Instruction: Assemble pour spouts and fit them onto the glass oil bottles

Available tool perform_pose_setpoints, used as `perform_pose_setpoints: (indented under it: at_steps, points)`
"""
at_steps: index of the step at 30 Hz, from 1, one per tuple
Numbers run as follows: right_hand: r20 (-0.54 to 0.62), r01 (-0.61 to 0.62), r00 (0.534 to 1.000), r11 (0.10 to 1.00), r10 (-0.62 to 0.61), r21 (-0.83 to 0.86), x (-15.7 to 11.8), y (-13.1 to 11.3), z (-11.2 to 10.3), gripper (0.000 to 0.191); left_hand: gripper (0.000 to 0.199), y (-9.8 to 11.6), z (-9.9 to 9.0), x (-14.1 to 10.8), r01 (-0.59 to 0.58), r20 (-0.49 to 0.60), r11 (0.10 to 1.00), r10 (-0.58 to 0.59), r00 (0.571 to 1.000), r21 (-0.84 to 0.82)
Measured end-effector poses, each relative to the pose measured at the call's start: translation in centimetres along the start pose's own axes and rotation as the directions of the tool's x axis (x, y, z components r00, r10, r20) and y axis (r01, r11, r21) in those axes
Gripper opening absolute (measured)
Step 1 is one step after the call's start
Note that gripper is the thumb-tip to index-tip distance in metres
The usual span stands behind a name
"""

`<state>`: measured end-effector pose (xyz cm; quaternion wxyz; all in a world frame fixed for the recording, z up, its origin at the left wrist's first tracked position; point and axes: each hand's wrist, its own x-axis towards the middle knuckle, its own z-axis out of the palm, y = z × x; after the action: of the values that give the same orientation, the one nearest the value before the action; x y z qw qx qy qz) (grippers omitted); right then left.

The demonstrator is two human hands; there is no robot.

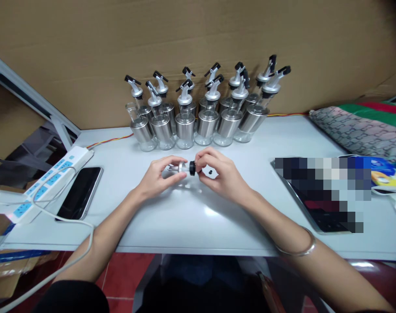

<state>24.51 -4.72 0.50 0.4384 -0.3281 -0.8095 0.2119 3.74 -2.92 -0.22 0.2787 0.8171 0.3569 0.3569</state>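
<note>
I hold the pourer (184, 168) over the desk (172, 224), between the hands: the left hand (159, 174) pinches its silver body, the right hand (220, 172) narrows on its black stopper end. A tiny black piece (210, 172) shows within the right hand's curl. Bottles (185, 129) stand beyond both hands; a phone (78, 194) lies left of the left one.
</note>
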Motion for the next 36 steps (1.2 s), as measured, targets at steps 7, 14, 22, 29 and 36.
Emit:
perform_pose_setpoints:
  at_steps: [7, 14, 22, 29, 36]
  points:
    - [-0.003, -0.034, 0.999, 0.996, 0.034, -0.084, 0.1, 0.4, -0.7, 0.022, 0.033, -1.8, 0.2, 0.2, 0.087, -0.102, 0.978, -0.069, 0.992, 0.188]
    - [0.406, -0.059, 0.906, 0.986, 0.119, -0.156, -0.4, 0.2, 0.4, 0.018, 0.028, -3.1, 0.9, 0.2, 0.135, -0.089, 0.892, -0.106, 0.99, 0.432]
    - [0.465, -0.099, 0.873, 0.986, 0.15, -0.132, -0.7, -0.1, 1.0, 0.019, 0.029, -3.5, 1.2, 0.4, 0.16, -0.061, 0.908, -0.148, 0.987, 0.386]
    - [0.448, -0.12, 0.878, 0.984, 0.166, -0.129, -0.7, 0.0, 0.8, 0.019, 0.039, -3.4, 1.3, 0.2, 0.155, -0.015, 0.902, -0.163, 0.987, 0.403]
    - [0.363, -0.098, 0.918, 0.979, 0.159, -0.18, -0.4, 0.3, 0.4, 0.019, 0.026, -3.1, 1.1, 0.2, 0.129, -0.057, 0.933, -0.116, 0.992, 0.336]
